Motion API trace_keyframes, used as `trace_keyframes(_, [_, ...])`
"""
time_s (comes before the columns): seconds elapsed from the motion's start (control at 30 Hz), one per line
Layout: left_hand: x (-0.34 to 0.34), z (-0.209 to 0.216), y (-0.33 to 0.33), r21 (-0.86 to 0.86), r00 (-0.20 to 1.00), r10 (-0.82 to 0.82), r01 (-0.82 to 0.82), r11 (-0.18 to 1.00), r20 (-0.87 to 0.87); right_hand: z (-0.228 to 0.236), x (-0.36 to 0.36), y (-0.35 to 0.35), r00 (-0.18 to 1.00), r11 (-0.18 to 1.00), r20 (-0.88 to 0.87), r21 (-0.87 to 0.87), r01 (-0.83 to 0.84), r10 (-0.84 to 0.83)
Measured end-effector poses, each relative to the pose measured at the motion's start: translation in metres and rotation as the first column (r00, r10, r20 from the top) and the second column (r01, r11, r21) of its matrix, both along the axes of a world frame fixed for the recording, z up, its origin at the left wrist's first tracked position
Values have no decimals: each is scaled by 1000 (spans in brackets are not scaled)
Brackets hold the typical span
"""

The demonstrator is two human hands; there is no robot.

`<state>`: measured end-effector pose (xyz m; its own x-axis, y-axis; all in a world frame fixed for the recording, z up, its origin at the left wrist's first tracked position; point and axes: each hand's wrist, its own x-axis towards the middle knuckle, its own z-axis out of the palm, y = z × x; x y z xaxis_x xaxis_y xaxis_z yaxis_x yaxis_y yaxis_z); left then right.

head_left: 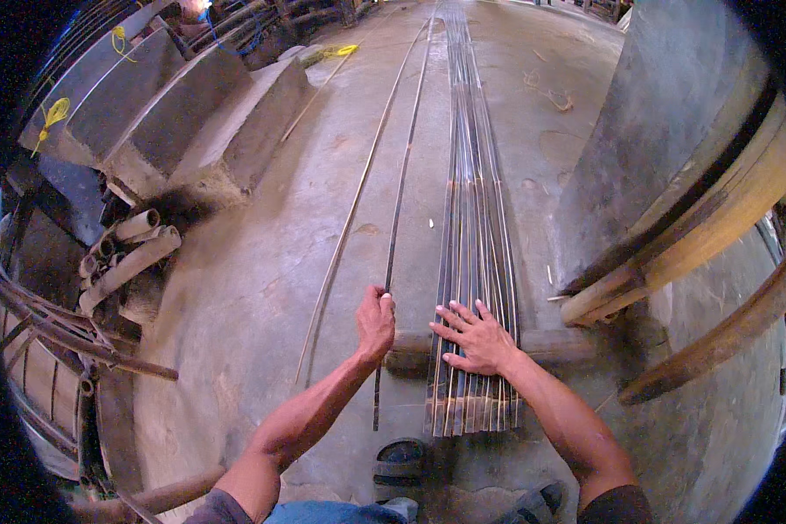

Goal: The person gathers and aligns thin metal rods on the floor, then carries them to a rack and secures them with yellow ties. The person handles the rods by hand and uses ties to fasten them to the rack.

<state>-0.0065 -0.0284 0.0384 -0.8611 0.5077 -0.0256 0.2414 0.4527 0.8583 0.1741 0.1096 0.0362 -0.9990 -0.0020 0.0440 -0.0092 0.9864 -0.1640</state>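
My left hand (376, 324) is closed around a long, thin dark strip (396, 210) that looks like split cane or bamboo. The strip's near end shows below the fist, and its far part runs up the floor. To its right, a flat row of similar long strips (473, 210) lies side by side. My right hand (480, 343) rests palm down across this row, fingers spread. Near their front ends the strips are crossed by a thin pale line (476, 399). Beneath them lies a short log (550, 346). A lighter single strip (349, 223) lies left of my left hand.
Concrete steps (262, 122) stand at far left, with bamboo tubes (135, 253) below. Yellow cord (339, 52) lies beyond. On the right is a large grey panel (655, 131) beside a thick wooden beam (690, 236). My sandalled foot (399, 458) is at the bottom.
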Motion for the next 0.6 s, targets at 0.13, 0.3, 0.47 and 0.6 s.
trace_keyframes(0.13, [-9, -12, -11, -22, 997, 67, -67, 997, -28, 3, -2, -2, 1000, 1000, 4, 3, -2, 2])
trace_keyframes(0.3, [-4, -3, -19, -47, 994, 71, -75, 996, -78, 1, 2, 0, 1000, 1000, -1, 1, 12, -12])
trace_keyframes(0.47, [-18, -28, -31, -9, 986, 141, -142, 990, -90, 0, 0, -2, 1000, 1000, -22, -29, 1, -1])
trace_keyframes(0.6, [-25, -31, -31, -119, 993, 87, -96, 988, -76, 5, 2, -1, 1000, 999, 0, -33, 9, -9])
